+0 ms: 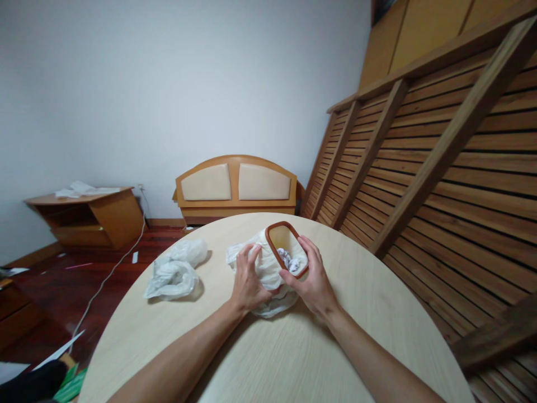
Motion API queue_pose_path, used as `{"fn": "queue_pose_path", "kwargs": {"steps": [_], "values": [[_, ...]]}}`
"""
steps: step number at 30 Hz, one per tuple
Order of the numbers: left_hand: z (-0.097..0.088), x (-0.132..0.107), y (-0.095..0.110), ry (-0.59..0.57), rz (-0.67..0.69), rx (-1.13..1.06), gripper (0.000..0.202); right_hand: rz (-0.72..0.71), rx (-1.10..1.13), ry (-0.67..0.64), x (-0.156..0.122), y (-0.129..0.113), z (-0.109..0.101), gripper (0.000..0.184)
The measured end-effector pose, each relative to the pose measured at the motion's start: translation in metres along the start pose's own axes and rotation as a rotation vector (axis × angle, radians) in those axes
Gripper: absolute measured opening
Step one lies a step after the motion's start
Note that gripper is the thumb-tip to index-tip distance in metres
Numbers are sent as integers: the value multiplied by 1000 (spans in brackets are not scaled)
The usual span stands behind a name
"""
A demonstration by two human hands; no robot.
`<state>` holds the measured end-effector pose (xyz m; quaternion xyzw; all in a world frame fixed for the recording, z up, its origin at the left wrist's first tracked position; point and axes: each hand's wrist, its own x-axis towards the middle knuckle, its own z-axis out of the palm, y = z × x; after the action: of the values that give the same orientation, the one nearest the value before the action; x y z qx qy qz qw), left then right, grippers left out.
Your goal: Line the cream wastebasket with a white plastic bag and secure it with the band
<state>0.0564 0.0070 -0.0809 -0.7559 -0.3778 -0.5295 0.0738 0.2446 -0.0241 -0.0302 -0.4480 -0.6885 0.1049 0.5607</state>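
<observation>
A small trash bin [273, 250] with a brown rim lies tilted over the round table, its mouth turned toward me and to the right. Crumpled paper [288, 259] sits inside it. Around the bin's outer side hangs a thin white plastic bag [268, 271], bunched and partly resting on the tabletop. My left hand [248, 282] is closed on the bag at the bin's left side, fingers curved. With thumb and fingers, my right hand [314, 282] grips the bin's rim on the right. The bin's base is hidden by the bag and my left hand.
Another crumpled white plastic bag [176, 273] lies on the left of the round table [361, 336]. Beyond stand a headboard [235, 184] and a low wooden cabinet [109, 221]. A slatted wooden frame [419, 184] leans at the right. A cable [111, 274] crosses the floor.
</observation>
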Motion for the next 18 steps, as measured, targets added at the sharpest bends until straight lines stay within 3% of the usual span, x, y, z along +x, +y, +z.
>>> {"fn": "queue_pose_path", "kwargs": {"steps": [18], "values": [[2,0,0,15,-13,3,109,8,70,42,-1,1,2,89]]}}
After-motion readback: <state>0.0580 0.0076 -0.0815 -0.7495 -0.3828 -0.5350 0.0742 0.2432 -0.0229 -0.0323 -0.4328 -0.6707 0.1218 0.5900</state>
